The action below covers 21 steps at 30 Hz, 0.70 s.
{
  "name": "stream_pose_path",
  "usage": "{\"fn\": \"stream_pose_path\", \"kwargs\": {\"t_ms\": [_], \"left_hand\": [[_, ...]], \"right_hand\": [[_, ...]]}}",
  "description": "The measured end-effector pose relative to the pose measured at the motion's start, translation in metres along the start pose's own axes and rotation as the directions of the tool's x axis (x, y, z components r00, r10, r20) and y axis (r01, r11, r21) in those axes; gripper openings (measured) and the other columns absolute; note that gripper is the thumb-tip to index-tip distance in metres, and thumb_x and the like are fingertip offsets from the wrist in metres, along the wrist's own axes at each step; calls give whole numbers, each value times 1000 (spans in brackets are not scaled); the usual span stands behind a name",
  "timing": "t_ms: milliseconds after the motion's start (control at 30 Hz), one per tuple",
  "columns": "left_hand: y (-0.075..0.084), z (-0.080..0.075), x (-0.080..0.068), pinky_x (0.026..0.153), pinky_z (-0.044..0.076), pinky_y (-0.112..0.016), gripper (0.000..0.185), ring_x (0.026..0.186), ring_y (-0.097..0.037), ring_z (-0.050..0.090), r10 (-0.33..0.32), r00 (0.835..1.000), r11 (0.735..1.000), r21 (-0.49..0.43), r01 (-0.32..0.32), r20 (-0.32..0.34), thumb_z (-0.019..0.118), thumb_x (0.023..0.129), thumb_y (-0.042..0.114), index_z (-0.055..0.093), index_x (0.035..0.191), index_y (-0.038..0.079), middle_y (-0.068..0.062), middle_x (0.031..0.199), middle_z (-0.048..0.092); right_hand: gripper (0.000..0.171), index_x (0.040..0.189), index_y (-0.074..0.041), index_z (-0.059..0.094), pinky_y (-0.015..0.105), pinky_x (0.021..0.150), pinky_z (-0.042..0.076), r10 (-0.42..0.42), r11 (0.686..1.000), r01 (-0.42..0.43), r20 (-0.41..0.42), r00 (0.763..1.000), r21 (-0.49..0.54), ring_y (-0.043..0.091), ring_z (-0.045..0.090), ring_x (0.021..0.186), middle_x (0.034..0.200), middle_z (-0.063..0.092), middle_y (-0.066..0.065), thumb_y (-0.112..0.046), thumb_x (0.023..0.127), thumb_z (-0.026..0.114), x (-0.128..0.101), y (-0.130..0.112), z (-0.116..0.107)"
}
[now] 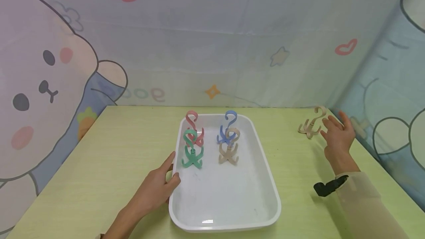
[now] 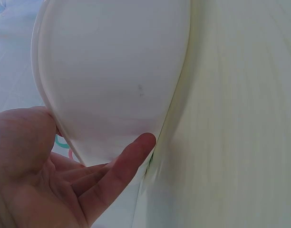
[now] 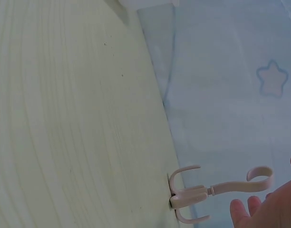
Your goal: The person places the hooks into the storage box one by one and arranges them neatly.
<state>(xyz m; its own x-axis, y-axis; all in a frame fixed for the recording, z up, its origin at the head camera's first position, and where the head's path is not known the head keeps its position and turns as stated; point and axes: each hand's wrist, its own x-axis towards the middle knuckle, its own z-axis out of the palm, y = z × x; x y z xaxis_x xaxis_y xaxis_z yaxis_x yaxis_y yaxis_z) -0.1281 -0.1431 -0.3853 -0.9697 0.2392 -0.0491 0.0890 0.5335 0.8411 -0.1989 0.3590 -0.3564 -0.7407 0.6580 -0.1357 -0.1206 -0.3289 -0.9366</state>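
Note:
My left hand (image 1: 154,187) grips the left rim of a white tray (image 1: 225,194), the thumb over the edge; in the left wrist view, fingers lie along the tray's outer side. Toward the tray's far end stand several four-pronged swivel hooks: a pink hook (image 1: 196,141), a blue hook (image 1: 227,138), a green hook (image 1: 192,154) and a beige hook (image 1: 228,153). Another beige hook (image 1: 310,128) stands upright on the table at the right. Just right of it is my right hand (image 1: 338,139), fingers spread and holding nothing; the right wrist view shows its fingertips near the hook's curved top.
The pale yellow table (image 1: 126,146) carries the tray at its middle. A printed cloth (image 1: 252,47) with hearts, stars and a cartoon bear hangs behind the table and along its sides. A black strap (image 1: 332,186) sits on my right wrist.

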Motion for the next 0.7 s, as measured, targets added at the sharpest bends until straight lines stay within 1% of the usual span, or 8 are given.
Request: {"fn": "stream_pose_path", "kwargs": {"t_ms": [33,167,200,267,333,400,533,700], "left_hand": [[0,0,0,54,59,-32,74,62,-17,70,0,1000,1000,0,0,0,51,102,18,23,170,17,-19,155,56],[0,0,0,54,59,-32,74,62,-17,70,-1,1000,1000,3,1,-1,51,101,18,23,170,17,-18,154,57],[0,0,0,54,59,-32,74,62,-17,69,-1,1000,1000,2,1,-1,51,102,18,23,170,18,-18,154,57],[0,0,0,54,59,-32,74,62,-17,69,-1,1000,1000,0,1,-1,51,102,18,23,170,18,-18,154,57],[0,0,0,54,59,-32,74,61,-17,69,0,1000,1000,-3,0,-1,51,102,18,23,170,18,-18,154,57],[0,0,0,54,59,-32,74,61,-17,69,2,1000,1000,-5,-2,0,51,102,17,23,170,17,-18,154,57],[0,0,0,54,59,-32,74,61,-17,69,3,1000,1000,-4,-3,-2,51,102,17,23,170,17,-18,154,57],[-1,0,1,54,59,-32,74,60,-17,69,-2,1000,1000,0,2,-3,51,101,18,23,170,19,-17,153,58]], "right_hand": [[71,162,-35,40,23,98,51,0,1000,0,-1,1000,5,12,52,142,167,44,-1,-12,101,66,1,0,0],[71,162,-34,40,21,86,53,-3,1000,3,-7,1000,15,13,51,143,166,45,-1,-11,100,66,5,2,-1],[71,163,-34,40,22,89,54,-5,1000,5,-7,1000,9,13,51,144,166,45,-1,-11,101,66,5,2,-1],[71,163,-34,39,26,101,51,-5,1000,5,-8,1000,8,12,49,145,167,44,-1,-12,101,65,7,3,-1],[71,164,-34,37,33,115,44,-6,1000,6,-6,1000,-2,12,47,148,168,43,-2,-13,102,65,8,3,-1],[72,164,-34,36,36,124,37,-5,1000,5,-4,1000,-5,12,45,150,168,42,-2,-15,102,66,9,3,-2],[73,165,-34,34,40,130,31,-8,1000,8,6,1000,-5,13,41,154,169,40,-3,-18,102,67,12,2,-2],[73,166,-33,33,43,132,27,-15,1000,15,19,1000,5,13,39,155,170,39,-2,-18,103,66,13,1,-2]]}}
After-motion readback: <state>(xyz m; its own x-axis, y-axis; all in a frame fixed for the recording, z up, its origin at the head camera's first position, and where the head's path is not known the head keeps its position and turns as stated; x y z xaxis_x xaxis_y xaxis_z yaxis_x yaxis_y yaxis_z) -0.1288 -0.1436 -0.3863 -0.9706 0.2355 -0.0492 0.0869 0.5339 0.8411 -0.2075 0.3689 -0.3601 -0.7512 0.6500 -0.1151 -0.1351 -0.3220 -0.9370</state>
